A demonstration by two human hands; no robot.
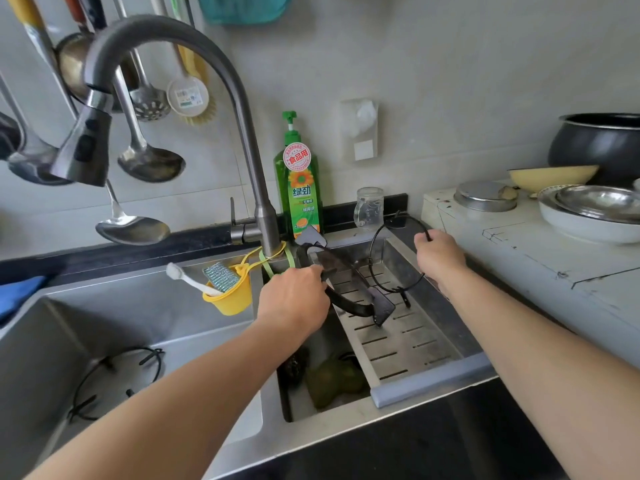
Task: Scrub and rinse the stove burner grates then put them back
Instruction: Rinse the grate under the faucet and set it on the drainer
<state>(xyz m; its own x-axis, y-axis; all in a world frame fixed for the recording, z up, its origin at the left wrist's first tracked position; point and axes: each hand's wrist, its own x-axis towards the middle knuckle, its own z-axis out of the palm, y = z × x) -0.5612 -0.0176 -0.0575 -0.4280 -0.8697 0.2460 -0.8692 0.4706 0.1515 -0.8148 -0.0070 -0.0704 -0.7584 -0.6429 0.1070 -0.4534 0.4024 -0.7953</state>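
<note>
Black grates leave the drain tray [408, 344]: left hand [294, 303] grips the heavy grate [349, 303], right hand [440, 258] pinches the wire ring [375, 244]; lifting level should avoid snagging.

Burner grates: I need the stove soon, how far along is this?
Midway, apparently. Left hand grips the heavy grate and right hand the wire ring, both over the drain tray. Another wire ring lies in the left basin. None is back on the stove.

Sink [214, 344]: brushed steel, dull sheen. Drain tray [408, 344]: slotted metal, matt, stained. Grates [349, 303]: black metal, thick one slightly glossy, thin ring [375, 237] wiry. Tap [242, 109]: satin grey metal. Soap bottle [299, 188]: glossy green plastic. Cup [232, 299]: yellow plastic. Counter [540, 251]: chipped, matt white.
</note>
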